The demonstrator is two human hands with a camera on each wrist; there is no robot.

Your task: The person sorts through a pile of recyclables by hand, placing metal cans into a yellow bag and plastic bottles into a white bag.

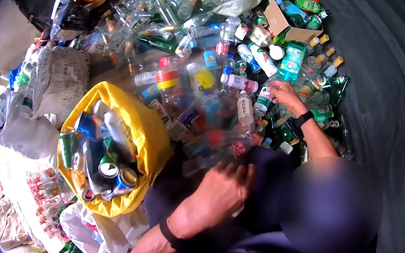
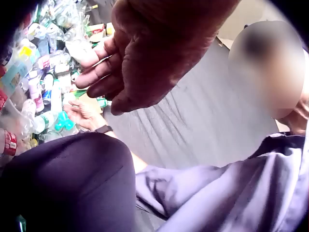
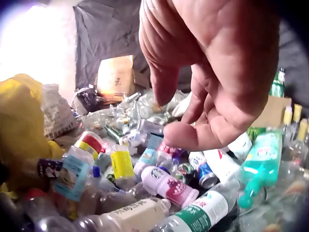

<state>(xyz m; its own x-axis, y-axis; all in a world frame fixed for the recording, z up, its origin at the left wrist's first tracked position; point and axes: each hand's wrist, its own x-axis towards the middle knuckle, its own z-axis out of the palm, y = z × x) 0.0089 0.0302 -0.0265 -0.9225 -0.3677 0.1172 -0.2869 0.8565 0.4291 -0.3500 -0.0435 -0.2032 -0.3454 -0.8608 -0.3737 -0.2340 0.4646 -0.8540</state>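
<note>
In the head view the left hand (image 1: pixel 223 189) is over the dark-trousered leg, beside the bottle pile; the left wrist view shows this hand (image 2: pixel 149 58) with loosely bent fingers and nothing in them. The right hand (image 1: pixel 287 96), a dark watch on its wrist, is by a green-labelled clear bottle (image 1: pixel 264 100). Seen from the right wrist, the hand (image 3: pixel 217 82) hangs over the pile with bent fingers, holding nothing. Beneath it lie a purple-labelled bottle (image 3: pixel 169 186), the green-labelled bottle (image 3: pixel 203 212) and a teal bottle (image 3: pixel 263 157).
A yellow bag (image 1: pixel 148 135) of crushed cans stands at the left, a white bag (image 1: pixel 78 225) below it. Bottles, cans and a cardboard box (image 1: pixel 278 19) fill the middle and top. Dark sheeting (image 1: pixel 384 71) covers the right side. A stuffed sack (image 1: pixel 60 80) is at upper left.
</note>
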